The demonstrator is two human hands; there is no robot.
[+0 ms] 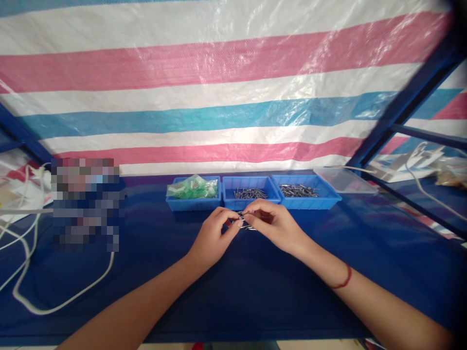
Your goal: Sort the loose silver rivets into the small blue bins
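My left hand [215,233] and my right hand [279,226] meet over the blue table, just in front of the middle bin. Thumb and forefinger of each are pinched together on a thin, dark metal piece [245,213], largely covered by the fingertips. A few slim, shiny metal pieces [249,227] lie right beneath the fingers. Behind my hands, the middle blue bin [251,182] contains many slender metal pieces, too small to name exactly. The right blue bin [330,195] has similar ones. Green-and-clear plastic bags [193,188] fill the left blue bin [193,204].
A clear plastic lid [346,180] lies behind the right bin. White cables [27,272] loop over the left part of the blue table [255,296], near a blurred-out patch. Blue frame posts [397,107] stand at both sides, before a striped plastic sheet [219,112].
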